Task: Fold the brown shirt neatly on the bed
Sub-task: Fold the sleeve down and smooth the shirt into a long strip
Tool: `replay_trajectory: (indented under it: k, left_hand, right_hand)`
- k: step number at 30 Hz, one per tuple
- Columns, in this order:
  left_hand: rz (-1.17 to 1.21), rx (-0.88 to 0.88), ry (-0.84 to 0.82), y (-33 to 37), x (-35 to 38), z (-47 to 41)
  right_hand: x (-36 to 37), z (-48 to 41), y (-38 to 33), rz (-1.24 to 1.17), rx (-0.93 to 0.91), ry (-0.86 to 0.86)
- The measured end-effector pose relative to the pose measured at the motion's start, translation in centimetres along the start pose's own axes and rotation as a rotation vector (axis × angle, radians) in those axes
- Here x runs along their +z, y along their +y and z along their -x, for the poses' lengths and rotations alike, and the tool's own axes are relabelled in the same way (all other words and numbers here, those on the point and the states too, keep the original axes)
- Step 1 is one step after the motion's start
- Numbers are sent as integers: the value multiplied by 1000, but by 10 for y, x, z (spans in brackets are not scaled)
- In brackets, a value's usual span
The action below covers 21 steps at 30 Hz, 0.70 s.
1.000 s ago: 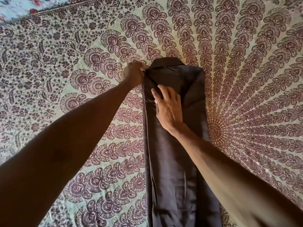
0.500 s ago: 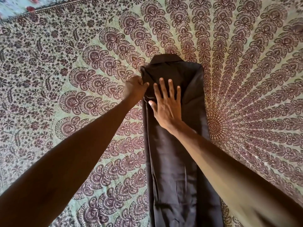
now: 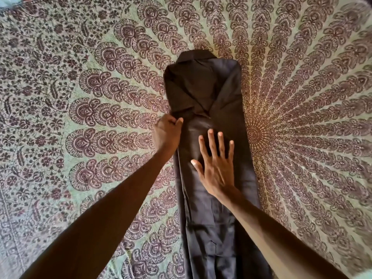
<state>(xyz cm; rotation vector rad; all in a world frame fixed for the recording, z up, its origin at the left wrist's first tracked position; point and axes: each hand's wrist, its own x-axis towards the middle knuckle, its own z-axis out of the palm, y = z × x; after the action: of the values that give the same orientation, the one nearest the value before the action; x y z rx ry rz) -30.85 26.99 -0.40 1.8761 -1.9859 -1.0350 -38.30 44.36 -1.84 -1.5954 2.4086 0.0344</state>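
One brown shirt [image 3: 203,87] on bed [image 3: 80,117], left hand [image 3: 167,133] pinching its edge, right hand [image 3: 216,170] flat, spread

the brown shirt [image 3: 211,93] is a thin woven cloth with a smooth face and a faint sheen where light falls across its middle, creased softly at the folds. the bedspread [image 3: 80,97] on the bed is a matt printed cotton-like cloth, pale green with dark maroon pattern, and its weave looks slightly coarse and flat, without shine.
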Motion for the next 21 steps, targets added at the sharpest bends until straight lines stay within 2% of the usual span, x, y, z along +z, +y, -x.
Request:
replay_trajectory:
  k: [4, 10, 14, 17, 21]
  left_hand:
    - [-30, 33, -5, -1, -4, 3]
    - [-33, -52, -18, -2, -5, -5]
    - [36, -126, -13, -6, -7, 7]
    - [13, -118, -56, -9, -9, 18]
    - [-97, -41, -73, -21, -9, 51]
  right_hand:
    - [16, 19, -11, -35, -2, -30]
    - [20, 28, -21, -51, 19, -22]
    - [24, 50, -23, -64, -56, -48]
    - [28, 71, -25, -49, -86, -63]
    - [30, 100, -27, -84, -27, -34]
